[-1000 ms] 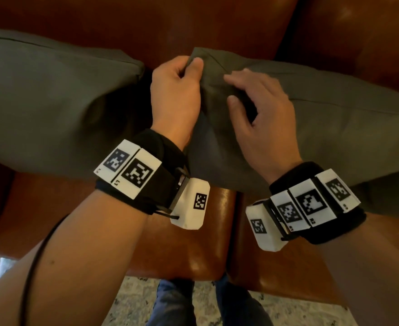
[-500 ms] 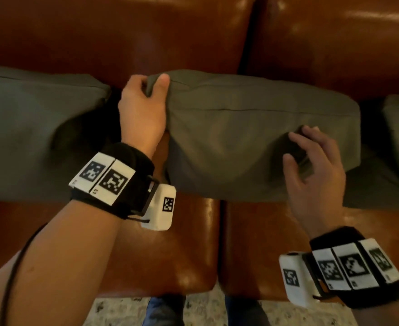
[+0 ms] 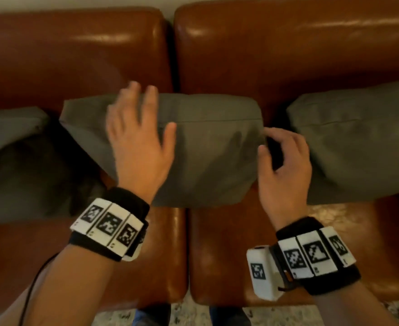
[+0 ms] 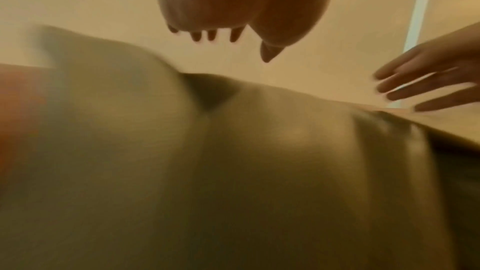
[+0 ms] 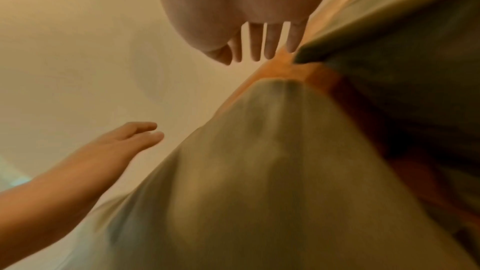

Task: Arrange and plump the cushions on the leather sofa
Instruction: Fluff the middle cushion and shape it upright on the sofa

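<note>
Three olive-grey cushions lean on the brown leather sofa. The middle cushion stands upright across the gap between the two seats. My left hand is spread open over its upper left part, blurred; whether it touches the cushion is unclear. My right hand is at the cushion's right edge, fingers loosely curved and holding nothing. In the right wrist view my right hand shows straight fingers above the middle cushion, with my left hand flat beside it.
The left cushion has a deep dent in its front. The right cushion stands close to my right hand. Bare leather seat lies in front of the cushions. A patterned rug and my legs show below the sofa edge.
My left hand has let go of the middle cushion's top left corner and opened over its front. My right hand moved from the dent in the front to the cushion's right edge.
</note>
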A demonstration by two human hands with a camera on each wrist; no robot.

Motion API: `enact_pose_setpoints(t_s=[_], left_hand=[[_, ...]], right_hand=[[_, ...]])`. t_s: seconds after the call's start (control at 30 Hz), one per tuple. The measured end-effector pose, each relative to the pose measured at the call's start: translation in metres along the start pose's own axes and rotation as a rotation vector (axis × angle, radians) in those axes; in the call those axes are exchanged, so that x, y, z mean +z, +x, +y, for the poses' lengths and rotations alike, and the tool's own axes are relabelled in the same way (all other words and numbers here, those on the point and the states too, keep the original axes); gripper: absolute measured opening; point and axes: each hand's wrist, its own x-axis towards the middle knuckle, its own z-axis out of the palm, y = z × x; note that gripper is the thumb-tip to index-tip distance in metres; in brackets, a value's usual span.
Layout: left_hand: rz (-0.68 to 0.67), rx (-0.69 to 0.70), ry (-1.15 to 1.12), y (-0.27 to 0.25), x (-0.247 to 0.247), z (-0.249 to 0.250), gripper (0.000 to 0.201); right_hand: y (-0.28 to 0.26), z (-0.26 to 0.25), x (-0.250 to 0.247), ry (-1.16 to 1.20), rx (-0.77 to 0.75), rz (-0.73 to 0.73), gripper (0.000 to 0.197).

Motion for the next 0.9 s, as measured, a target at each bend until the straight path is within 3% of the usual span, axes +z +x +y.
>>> enact_pose_setpoints(t_s=[0.07,0.13,0.23,0.37,0.5,0.67,0.9], left_hand=[[-0.115,0.217,-0.052,0.003,0.012,0.036,0.053],[-0.235,0.368,-0.066,0.009,0.024,0.071,0.051],[-0.375,0.474,-0.035,0.020,0.040,0.106,0.055],[-0.448,0.469,0.048,0.026,0.055,0.107,0.059],[-0.388,0.408,0.006,0.020,0.054,0.089,0.060],[-0.374,0.394,-0.040,0.017,0.049,0.082,0.058],[-0.323,0.366,-0.120,0.011,0.045,0.073,0.054]], right_hand=[[0.015,0.023,-0.007,0.029,0.169,-0.017,0.031],[0.023,0.042,-0.004,0.087,0.268,-0.142,0.029],[0.018,0.051,0.007,0.116,0.185,-0.304,0.031],[0.018,0.055,0.002,0.181,0.152,-0.346,0.021],[0.027,0.063,-0.001,0.152,0.098,-0.300,0.021],[0.049,0.057,0.013,-0.105,-0.023,-0.393,0.039],[0.060,0.058,0.027,-0.210,-0.035,-0.406,0.011]])
